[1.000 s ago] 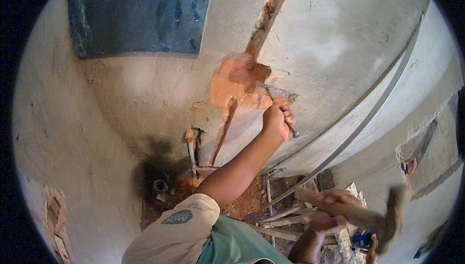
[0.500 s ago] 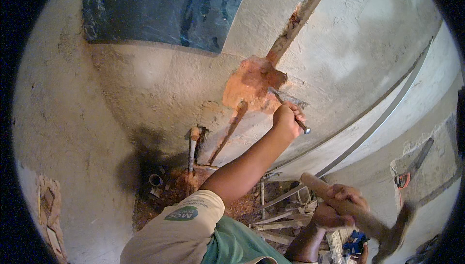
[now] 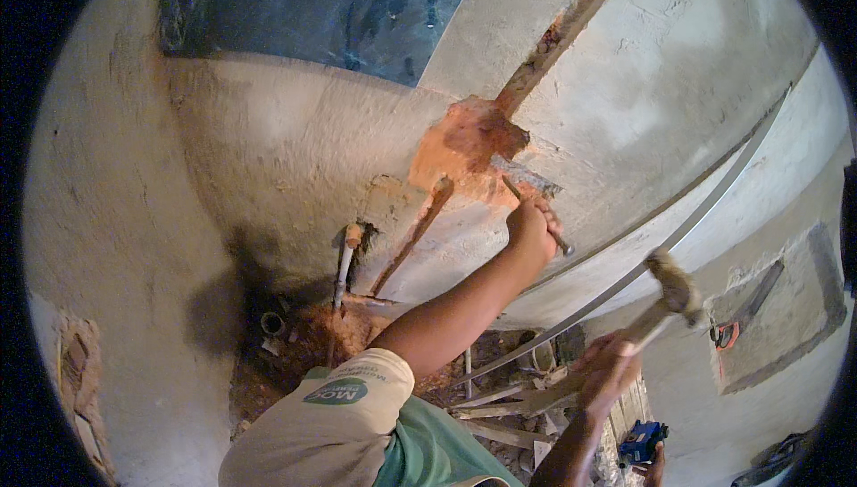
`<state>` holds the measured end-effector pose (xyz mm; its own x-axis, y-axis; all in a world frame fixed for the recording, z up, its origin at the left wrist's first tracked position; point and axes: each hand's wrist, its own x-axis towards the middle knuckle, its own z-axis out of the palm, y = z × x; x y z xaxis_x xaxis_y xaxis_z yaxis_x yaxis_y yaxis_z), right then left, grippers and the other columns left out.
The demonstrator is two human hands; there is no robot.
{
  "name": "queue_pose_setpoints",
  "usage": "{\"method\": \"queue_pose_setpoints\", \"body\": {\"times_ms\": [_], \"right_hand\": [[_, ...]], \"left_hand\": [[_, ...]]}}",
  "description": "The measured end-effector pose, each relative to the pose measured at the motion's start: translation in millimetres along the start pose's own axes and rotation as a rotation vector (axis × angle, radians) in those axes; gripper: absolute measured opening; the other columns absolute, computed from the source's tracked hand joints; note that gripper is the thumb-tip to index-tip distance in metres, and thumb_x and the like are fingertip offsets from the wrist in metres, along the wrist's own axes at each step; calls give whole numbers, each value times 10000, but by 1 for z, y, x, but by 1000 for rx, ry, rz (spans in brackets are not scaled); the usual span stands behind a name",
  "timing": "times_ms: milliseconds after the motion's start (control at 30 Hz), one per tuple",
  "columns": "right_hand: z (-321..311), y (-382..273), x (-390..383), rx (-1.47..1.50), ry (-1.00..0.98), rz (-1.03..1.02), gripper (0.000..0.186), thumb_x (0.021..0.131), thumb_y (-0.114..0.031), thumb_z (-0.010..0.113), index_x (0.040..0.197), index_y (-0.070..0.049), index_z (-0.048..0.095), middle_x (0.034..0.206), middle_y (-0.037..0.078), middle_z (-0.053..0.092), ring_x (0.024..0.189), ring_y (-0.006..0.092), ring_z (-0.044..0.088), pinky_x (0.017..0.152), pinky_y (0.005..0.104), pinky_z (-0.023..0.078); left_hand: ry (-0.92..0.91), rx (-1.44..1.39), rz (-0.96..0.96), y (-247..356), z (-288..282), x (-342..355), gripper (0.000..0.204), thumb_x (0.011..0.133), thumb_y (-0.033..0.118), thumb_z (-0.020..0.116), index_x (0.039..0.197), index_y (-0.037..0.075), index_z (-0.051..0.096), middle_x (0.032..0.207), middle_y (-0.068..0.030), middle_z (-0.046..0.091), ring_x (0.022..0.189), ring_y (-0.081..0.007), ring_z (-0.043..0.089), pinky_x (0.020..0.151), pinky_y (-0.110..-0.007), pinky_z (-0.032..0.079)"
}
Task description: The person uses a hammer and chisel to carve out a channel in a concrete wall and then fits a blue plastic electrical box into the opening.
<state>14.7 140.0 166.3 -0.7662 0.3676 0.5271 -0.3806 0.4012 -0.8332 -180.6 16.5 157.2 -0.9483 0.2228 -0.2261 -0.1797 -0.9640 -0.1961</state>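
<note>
- Chisel (image 3: 511,189): held with its tip at the lower right edge of the recess (image 3: 451,149) in the wall (image 3: 295,134), just beside the grey strip (image 3: 533,178). The depth of bite cannot be told.
- Left hand (image 3: 536,224): fingers clamped around the shaft; the struck end is left protruding past the hand.
- Right hand (image 3: 609,371): fingers wrapped around the handle of the hammer (image 3: 676,290), whose head is raised, well apart from the struck end.
- The shaft should be gripped firmly, with the fingers kept well clear of the struck end.
- Blows should be delivered squarely, in line with the shaft; by a glancing blow, the left hand could be hit.
- Shallow bites are advised, with the tip reseated after any skid.
- The swing should be kept clear of the co-worker's hand (image 3: 658,464), seen below the hammer.
</note>
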Motion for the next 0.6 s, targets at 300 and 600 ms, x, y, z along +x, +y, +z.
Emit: {"method": "queue_pose_setpoints", "body": {"times_ms": [300,600], "right_hand": [[12,-69,51,328,108,-524,512,829,-581,364,862,-77,449,632,28,458,534,119,468,450,224,407],[34,-17,43,-72,-131,-112,454,838,-530,395,824,-79,453,608,36,447,486,128,452,416,255,399]], "left_hand": [[50,-236,-7,16,31,26,278,874,289,347,646,130,342,496,17,297,393,-114,288,384,-242,276],[69,-293,-25,14,40,34,307,880,322,325,656,112,337,508,1,308,399,-126,292,382,-252,283]]}}
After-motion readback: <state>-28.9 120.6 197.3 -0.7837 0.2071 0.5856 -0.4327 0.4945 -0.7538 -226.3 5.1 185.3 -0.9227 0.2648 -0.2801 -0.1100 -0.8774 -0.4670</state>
